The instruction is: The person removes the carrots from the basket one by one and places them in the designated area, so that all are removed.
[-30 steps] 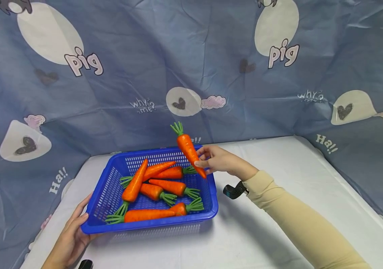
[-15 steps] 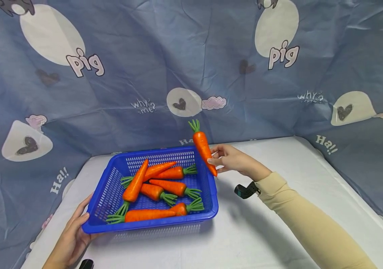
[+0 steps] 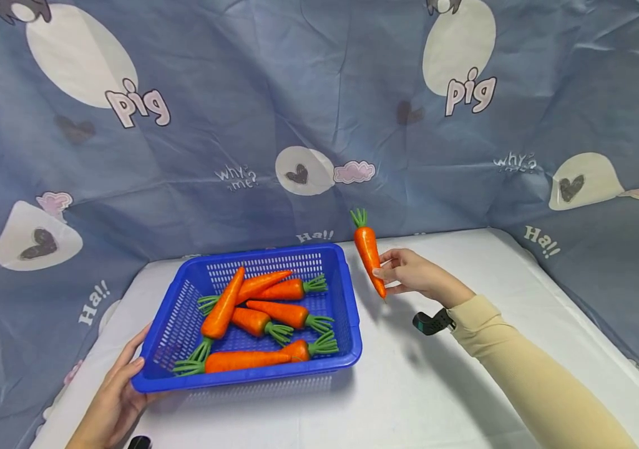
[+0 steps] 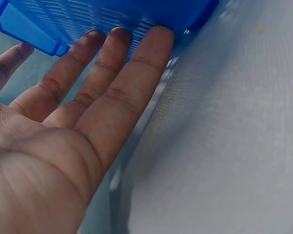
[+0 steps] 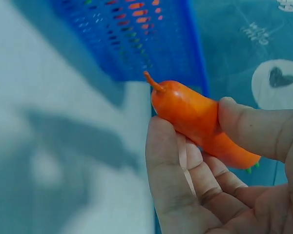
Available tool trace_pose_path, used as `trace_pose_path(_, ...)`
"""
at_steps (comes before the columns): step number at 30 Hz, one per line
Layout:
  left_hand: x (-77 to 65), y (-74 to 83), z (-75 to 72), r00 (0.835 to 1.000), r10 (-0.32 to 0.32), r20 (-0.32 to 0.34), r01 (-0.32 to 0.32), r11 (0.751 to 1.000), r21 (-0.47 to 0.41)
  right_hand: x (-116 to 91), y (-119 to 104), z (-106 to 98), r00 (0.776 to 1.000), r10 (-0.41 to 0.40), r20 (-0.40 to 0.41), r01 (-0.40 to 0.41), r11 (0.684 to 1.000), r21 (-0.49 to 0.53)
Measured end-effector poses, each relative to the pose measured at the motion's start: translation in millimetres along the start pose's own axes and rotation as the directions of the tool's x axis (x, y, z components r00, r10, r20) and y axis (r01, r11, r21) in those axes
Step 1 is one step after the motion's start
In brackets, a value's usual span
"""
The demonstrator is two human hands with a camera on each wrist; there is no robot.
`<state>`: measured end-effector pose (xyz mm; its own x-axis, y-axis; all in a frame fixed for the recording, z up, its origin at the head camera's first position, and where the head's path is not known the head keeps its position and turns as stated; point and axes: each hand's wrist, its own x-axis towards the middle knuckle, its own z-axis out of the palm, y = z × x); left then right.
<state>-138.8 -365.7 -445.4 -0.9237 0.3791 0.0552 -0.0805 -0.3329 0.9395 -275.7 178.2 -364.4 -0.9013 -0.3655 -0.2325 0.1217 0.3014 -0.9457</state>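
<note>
Counting in the head view gives eight carrots: one held carrot in the right hand, and seven carrots inside a single blue basket. Of the seven, three have their green tops toward the left or lower left and four toward the right; two lie along the near wall, one of them partly covered by the other's tip, and the remaining five cluster behind, with one resting slantwise across its neighbours. The held carrot is outside the basket, just beyond its right rim and above the white table, leaves up and root end down, leaning slightly. The two hands are well apart; the left hand supports the near-left corner of the basket, thumb at the rim. One black strap shows beside the cuff of the beige sleeve, and two "pig" prints stand on the blue cloth behind. In the left wrist view, four fingers reach out nearly straight at the basket's slotted underside and wall. In the right wrist view, thumb and fingers pinch the one carrot near its root end, while orange and green patches show through the basket's slots beyond.
</note>
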Motion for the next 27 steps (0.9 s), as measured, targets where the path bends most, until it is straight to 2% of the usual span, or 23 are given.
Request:
trace_pose_path(5,5.6,-4.8,-0.5,1.000,-0.001,0.031,0.003,0.999,-0.043,-6,16,-15,0.999,0.045,-0.023,-0.046,0.999,-0.011)
trace_pose_path(10,3.9,-4.0,-8.6,0.997,0.006,0.072,0.000,0.997,-0.083,-8,27,-16,0.997,0.075,-0.036,-0.076,0.997,-0.019)
trace_pose_path(17,3.8,-3.9,-9.4,0.994,0.033,0.104,-0.026,0.997,-0.073,-1,44,-15,0.985,0.154,-0.077,-0.154,0.988,0.003)
trace_pose_path(20,3.2,-3.8,-8.3,0.997,0.028,0.078,-0.024,0.998,-0.054,1,50,-15,0.986,0.155,-0.065,-0.156,0.988,-0.005)
trace_pose_path(24,2.5,-2.1,-7.5,1.000,-0.012,0.005,0.012,1.000,0.008,0,55,-15,0.983,0.169,-0.073,-0.169,0.986,0.001)
trace_pose_path(27,1.3,-0.2,-8.0,0.999,-0.035,-0.033,0.035,0.999,0.017,-3,57,-15,0.980,0.177,-0.085,-0.178,0.984,-0.005)
